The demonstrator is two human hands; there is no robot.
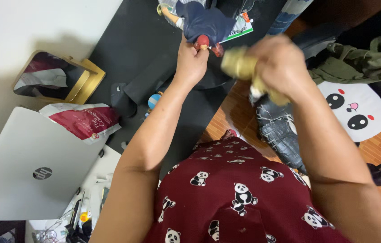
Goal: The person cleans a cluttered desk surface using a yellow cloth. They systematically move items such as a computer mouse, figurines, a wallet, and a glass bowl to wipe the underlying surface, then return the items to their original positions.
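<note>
A person in a dark red shirt patterned with pandas stood over a cluttered bench, both hands raised at the far side of the scene. The left hand (192, 60) had its fingers closed around the red feet of a small figurine (199, 22) in a dark blue cloak, whose long axis ran away from the hand toward the far edge, its head farthest off. The right hand (280, 63) was clenched on a bunched yellow cloth (240, 65), blurred in motion, which lay just right of the figurine's feet and close beside them; whether cloth and figurine touched could not be told. The left hand was therefore the one on the figurine, with the cloth coming at it from the right. Just behind the figurine, a white and green printed label (240, 28) lay tilted on the black mat (132, 40). At left, a flat pouch (85, 120) in white and deep red, with script lettering, rested against a closed silver laptop (33, 166). Farther left stood a gold-framed mirror (58, 76), tilted. On the right, a white cushion with a panda face (357, 108) sat on a chair, an olive garment (361, 60) heaped beyond it.
</note>
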